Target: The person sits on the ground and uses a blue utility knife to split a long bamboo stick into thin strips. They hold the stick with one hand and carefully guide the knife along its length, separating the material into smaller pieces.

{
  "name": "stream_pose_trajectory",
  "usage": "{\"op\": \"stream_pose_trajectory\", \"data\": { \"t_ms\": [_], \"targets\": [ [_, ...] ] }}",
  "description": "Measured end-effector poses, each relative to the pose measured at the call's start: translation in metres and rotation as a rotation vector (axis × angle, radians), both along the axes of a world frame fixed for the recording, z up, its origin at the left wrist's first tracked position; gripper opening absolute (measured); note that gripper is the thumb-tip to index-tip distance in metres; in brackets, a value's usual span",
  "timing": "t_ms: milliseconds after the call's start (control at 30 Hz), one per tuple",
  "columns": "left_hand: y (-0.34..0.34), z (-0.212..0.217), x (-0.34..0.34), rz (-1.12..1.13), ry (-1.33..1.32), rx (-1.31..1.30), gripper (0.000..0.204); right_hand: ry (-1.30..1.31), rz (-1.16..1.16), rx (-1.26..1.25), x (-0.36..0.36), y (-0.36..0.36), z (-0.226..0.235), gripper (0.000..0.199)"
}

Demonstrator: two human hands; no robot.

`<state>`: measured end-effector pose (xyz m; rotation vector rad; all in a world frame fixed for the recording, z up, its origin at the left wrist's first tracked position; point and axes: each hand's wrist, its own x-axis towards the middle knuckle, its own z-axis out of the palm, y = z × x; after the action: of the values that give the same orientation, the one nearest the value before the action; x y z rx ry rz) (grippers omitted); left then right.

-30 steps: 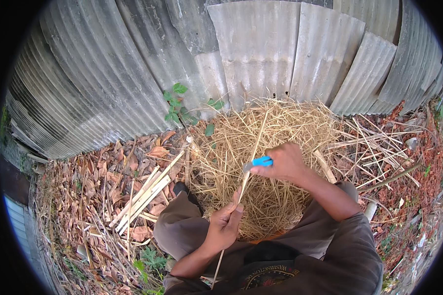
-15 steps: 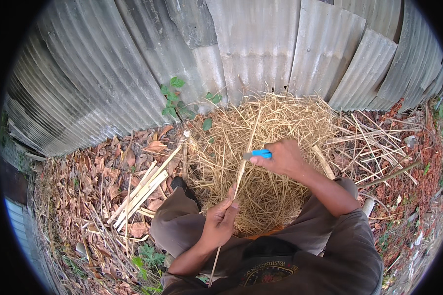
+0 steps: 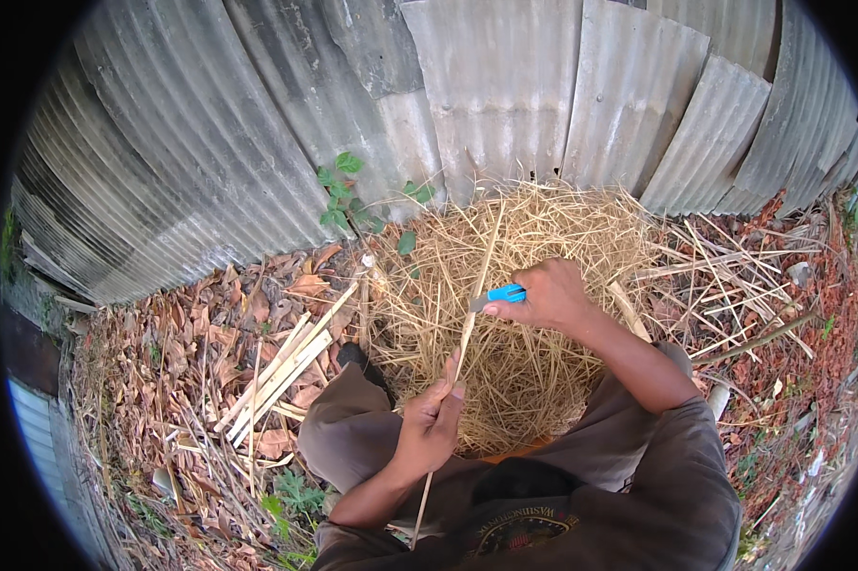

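Observation:
My left hand (image 3: 429, 426) is closed round a long, thin bamboo strip (image 3: 467, 333) that slants up and away from my lap. The strip's lower end passes under the hand toward my shirt. My right hand (image 3: 548, 293) grips a blue-handled utility knife (image 3: 506, 293). Its short grey blade meets the strip a little above my left fingers. Beneath both hands lies a heap of pale, curly shavings (image 3: 543, 381), spread between my legs and up to the wall.
A corrugated metal wall (image 3: 505, 86) stands in front. Split bamboo pieces (image 3: 281, 381) lie on dry leaves to the left, with thin strips (image 3: 724, 276) scattered at the right. A small green plant (image 3: 338, 195) grows against the wall.
The view has shifted slightly. Both hands keep their grips, and the knife blade stays against nearly the same part of the strip.

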<state>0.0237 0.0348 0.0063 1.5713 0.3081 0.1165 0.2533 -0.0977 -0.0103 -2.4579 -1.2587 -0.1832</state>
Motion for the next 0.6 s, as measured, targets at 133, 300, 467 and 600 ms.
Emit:
{"op": "stream_pose_trajectory", "data": {
  "t_ms": [133,300,467,600],
  "targets": [
    [-0.002,-0.002,0.011,0.011,-0.019,0.044,0.044,-0.138,0.046,0.047,0.017,0.002,-0.007,0.080],
    [-0.011,-0.013,0.003,-0.081,-0.065,0.101,0.045,0.158,-0.433,-0.080,0.087,-0.021,-0.001,0.081],
    [-0.019,-0.005,-0.007,-0.205,-0.049,0.027,0.044,0.179,-0.565,0.223,0.080,-0.045,0.007,0.080],
    [-0.011,0.001,-0.008,-0.171,0.006,-0.043,0.044,0.209,-0.560,0.208,0.070,-0.059,0.019,0.083]
  ]
}}
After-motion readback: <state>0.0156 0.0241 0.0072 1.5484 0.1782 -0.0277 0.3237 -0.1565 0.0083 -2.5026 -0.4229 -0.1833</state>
